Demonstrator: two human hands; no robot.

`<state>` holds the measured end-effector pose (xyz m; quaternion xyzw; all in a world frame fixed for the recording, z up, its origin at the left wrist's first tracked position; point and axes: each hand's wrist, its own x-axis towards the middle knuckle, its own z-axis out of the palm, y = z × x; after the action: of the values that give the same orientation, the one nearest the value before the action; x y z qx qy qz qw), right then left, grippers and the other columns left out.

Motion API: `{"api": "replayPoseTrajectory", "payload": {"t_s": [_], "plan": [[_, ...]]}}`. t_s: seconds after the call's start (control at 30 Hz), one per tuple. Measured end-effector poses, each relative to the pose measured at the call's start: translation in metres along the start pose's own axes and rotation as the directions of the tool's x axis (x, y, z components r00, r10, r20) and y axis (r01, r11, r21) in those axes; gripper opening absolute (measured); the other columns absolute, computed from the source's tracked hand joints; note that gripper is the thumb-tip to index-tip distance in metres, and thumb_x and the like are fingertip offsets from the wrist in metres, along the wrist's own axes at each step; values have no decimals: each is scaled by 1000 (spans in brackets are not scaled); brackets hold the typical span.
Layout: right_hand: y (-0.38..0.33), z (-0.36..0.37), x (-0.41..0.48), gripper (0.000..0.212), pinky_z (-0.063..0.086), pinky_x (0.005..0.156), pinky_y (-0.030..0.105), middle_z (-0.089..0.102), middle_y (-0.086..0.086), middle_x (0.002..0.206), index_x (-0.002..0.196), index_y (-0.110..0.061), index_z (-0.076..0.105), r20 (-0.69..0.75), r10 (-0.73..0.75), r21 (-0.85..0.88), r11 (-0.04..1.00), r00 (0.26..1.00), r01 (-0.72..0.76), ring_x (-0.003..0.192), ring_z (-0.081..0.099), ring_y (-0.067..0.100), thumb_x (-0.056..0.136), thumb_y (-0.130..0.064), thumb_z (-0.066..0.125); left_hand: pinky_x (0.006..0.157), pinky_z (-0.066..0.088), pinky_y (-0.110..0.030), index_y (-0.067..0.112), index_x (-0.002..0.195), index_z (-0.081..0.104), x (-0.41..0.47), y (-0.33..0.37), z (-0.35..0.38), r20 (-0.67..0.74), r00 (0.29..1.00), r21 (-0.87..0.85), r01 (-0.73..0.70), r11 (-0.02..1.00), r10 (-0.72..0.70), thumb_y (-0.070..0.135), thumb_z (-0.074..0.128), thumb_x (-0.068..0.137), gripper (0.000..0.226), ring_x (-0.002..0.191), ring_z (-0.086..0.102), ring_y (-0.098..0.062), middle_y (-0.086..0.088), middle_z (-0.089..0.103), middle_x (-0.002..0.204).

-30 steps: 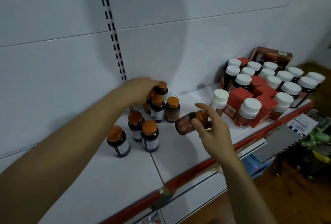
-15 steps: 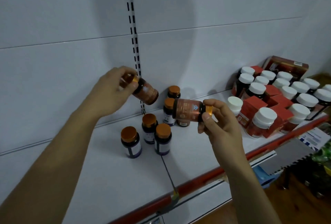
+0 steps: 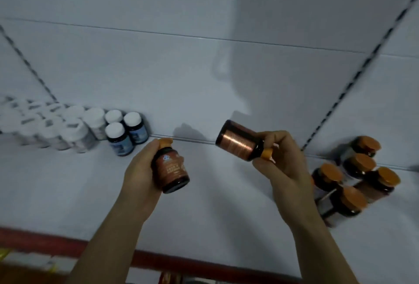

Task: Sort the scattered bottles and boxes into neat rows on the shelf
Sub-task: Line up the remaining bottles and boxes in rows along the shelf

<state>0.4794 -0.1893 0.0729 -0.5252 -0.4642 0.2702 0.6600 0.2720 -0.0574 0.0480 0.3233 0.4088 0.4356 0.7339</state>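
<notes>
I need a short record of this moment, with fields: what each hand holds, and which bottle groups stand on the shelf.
left hand: grips amber bottle, cap up
right hand: grips second amber bottle at its cap end, tilted, base pointing up-left
shelf, right side: orange-capped group, standing
shelf, left side: white-capped group, near the back wall

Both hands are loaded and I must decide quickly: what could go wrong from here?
The right hand pinches the tilted bottle only near its cap; it could slip.
The left hand holds the second bottle, so nothing is free to catch a drop.
The orange-capped cluster sits close by the right wrist; a sweep may topple it.
</notes>
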Motion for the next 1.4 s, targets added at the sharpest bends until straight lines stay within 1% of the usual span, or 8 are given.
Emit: {"api": "replayPoseTrajectory", "payload": {"t_s": [0.27,0.43,0.53,0.77,0.87,1.0,1.23,1.4], "plan": [[32,96,43,19,56,77,33,66,5,99,93,-14,65,167,83,-149,987,983,-58,96,65,24,85,2,70,58,59,-31,32,100,78,10,36,-96,-161,963,189,-183,965,215,48,58,94,26,90,76,-21,-6,78,98],[46,128,59,44,56,92,35,67,-9,113,108,-20,65,290,-4,-292,952,957,92,112,64,21,72,5,64,80,59,-44,34,105,76,24,44,-129,-144,951,263,-229,937,273,50,57,89,29,101,74,-24,0,75,109],[60,142,66,60,49,88,16,66,-12,112,107,-25,65,390,-7,-505,834,921,220,107,62,9,68,20,60,92,58,-54,24,113,71,37,47,-140,-102,927,368,-301,880,360,47,60,92,33,106,70,-29,-1,71,114],[64,148,76,74,37,112,20,60,-4,139,126,-23,66,555,127,-607,738,822,295,138,48,10,70,23,52,85,53,-21,29,112,69,59,41,-154,142,904,531,-413,740,402,31,64,90,23,104,66,-6,10,71,108],[63,141,71,53,41,105,20,53,-12,140,134,-29,60,389,-3,-618,741,921,263,130,51,3,89,-3,68,82,49,-14,26,114,65,59,37,-159,281,859,589,-506,630,427,23,69,90,25,99,65,-8,0,66,108],[69,143,69,48,41,77,11,47,-14,119,133,-40,57,318,182,-812,559,930,168,91,55,-1,89,-42,74,68,51,-11,13,115,62,60,36,-162,373,833,502,-552,665,409,-2,65,95,26,81,65,1,-7,62,100],[61,146,65,24,52,73,29,66,-8,110,120,-26,63,243,250,-419,899,937,-131,85,64,12,98,-16,64,80,51,-12,32,133,52,68,31,-174,436,842,531,-526,664,319,13,71,93,48,100,65,-3,16,63,108],[52,149,57,28,53,74,28,67,1,113,125,-20,64,281,257,-233,953,925,-194,84,63,10,98,-18,59,85,53,-14,50,144,36,71,23,-179,449,843,576,-527,625,296,21,75,86,76,111,64,-5,26,59,123]]}}
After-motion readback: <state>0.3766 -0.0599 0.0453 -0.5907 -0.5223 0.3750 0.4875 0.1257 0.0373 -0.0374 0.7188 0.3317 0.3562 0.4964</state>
